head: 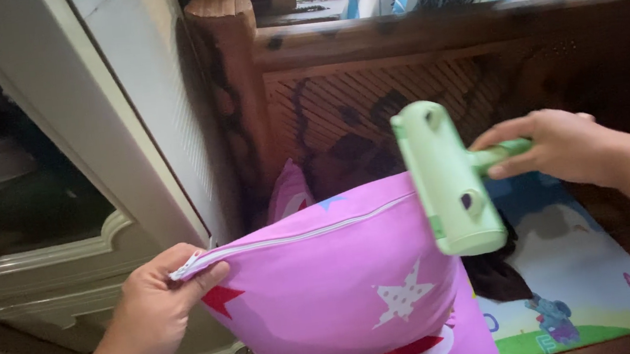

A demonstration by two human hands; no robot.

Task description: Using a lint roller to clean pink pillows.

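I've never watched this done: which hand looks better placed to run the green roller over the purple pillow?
Probably the right hand: it grips the handle of the green roller, which hovers at the purple pillow. The left hand pinches the pillow's zipper corner, steadying it.

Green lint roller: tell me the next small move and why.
Probably lower the green plastic lint roller onto the purple star-patterned pillow and roll along it. The right hand holds its handle just above the fabric, while the left hand pinches the zipper corner, steadying it.
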